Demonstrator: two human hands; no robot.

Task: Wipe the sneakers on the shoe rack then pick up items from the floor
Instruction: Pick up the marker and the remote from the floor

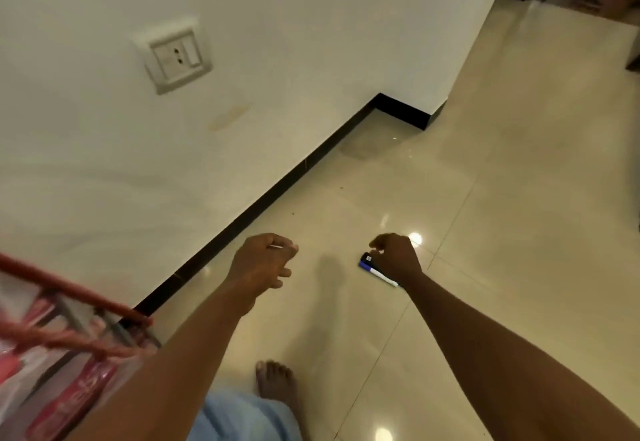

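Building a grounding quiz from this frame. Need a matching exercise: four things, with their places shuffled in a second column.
Things
1. marker
2. wall socket
3. red rack
4. bare foot

Places
A. on the wall, upper left
B. bottom centre, standing on the floor
C. lying on the floor, partly hidden by the right hand
D. lower left edge of the view, beside the wall

Pairs: 1-C, 2-A, 3-D, 4-B
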